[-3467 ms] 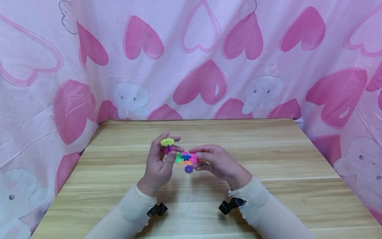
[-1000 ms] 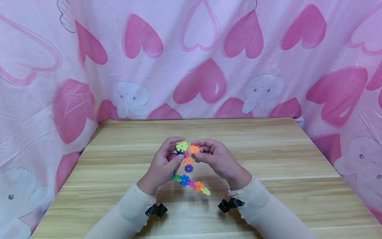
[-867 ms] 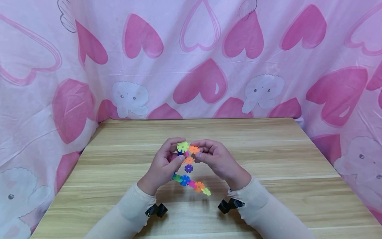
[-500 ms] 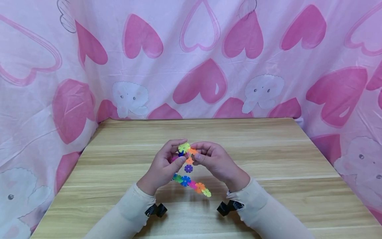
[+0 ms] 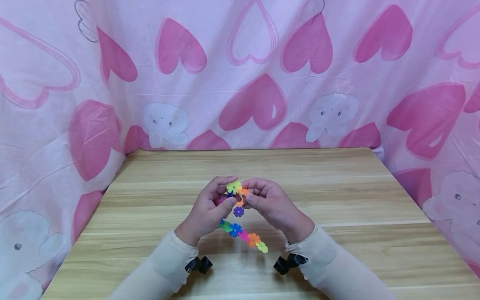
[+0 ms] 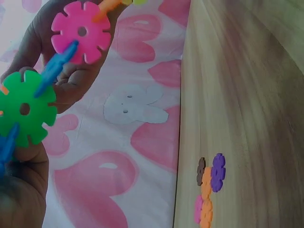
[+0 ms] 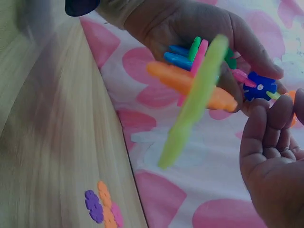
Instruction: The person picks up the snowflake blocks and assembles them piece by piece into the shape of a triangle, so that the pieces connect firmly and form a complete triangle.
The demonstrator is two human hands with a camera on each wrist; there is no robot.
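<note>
My left hand [image 5: 204, 212] grips a chain of interlocked, notched plastic snowflake discs. Its tail [image 5: 235, 230] of green, blue, pink, orange and yellow discs slants down to the right below the hand. At the upper end, a yellow disc [image 5: 234, 187] stands above a dark blue disc [image 7: 260, 87] between thumb and fingers. My right hand [image 5: 281, 208] pinches an orange disc [image 5: 245, 191] by thumb and fingertips, its edge right at the yellow one. Close to the left wrist camera are the chain's pink disc [image 6: 81, 32] and green disc [image 6: 26, 108].
Loose discs lie on the wooden table [image 5: 337, 187] beyond the hands: a purple disc [image 6: 218, 172], a brown disc [image 6: 201, 171], a pink disc [image 6: 198, 209] and orange discs [image 6: 206, 183]. A pink heart-print cloth [image 5: 251, 100] surrounds the table's back and sides.
My right hand has left the pink disc and now has an orange one. Both hands have closed together, bringing the orange and yellow discs edge to edge. The chain's tail has swung into view.
</note>
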